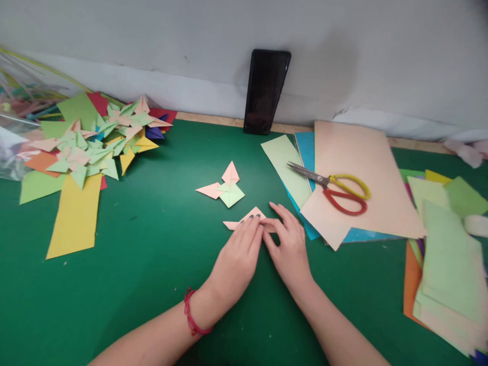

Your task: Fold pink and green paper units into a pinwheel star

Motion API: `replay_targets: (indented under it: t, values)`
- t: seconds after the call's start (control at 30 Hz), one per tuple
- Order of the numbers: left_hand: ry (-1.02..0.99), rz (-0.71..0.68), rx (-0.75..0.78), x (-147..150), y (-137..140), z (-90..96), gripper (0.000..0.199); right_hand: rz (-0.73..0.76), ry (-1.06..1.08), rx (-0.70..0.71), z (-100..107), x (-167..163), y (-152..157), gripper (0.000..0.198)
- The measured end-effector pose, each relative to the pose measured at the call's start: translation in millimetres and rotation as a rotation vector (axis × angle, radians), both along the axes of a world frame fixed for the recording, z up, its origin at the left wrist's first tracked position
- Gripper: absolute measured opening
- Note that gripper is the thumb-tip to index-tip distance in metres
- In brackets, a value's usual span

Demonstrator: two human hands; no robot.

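Tabletop (152,284) is coloured plain green. Half-folded paper (255,211) is coloured pale pink; folded figure (231,194) is split between pink and light green. Bracelet (189,312) is coloured red. Scissors (323,180) are fitted with yellow and red handles. Phone (267,91) is coloured black, large sheet (351,152) peach.

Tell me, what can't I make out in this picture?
Head view: the middle of the pink folded paper, hidden under fingers.
Head view: the contents of the clear bag, blurred and cut off by the left edge.
Head view: the end of the paper pile, cut off by the right edge.
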State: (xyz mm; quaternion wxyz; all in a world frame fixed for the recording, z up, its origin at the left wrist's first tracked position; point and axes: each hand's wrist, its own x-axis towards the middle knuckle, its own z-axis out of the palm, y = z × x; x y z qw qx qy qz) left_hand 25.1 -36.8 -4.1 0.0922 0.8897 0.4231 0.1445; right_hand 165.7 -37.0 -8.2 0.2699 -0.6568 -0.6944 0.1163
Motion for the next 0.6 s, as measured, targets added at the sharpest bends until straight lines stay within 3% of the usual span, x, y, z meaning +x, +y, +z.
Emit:
replay_targets:
  t: [0.17, 0.37, 0.6]
  values:
    - [0.141, 0.019, -0.056, 11.0, -15.9, 0.1, 0.053, -0.005, 0.040, -0.015, -1.0, 0.3, -0.2, 0.019]
    - [0.173, 0.060, -0.083, 12.0, -17.2, 1.5, 0.059, -0.004, 0.044, -0.033, 0.3, -0.2, 0.3, 0.018]
    - [0.204, 0.257, -0.116, 14.4, -24.2, 7.1, 0.067, -0.021, 0.044, -0.019, 0.1, -1.0, 0.0, 0.015]
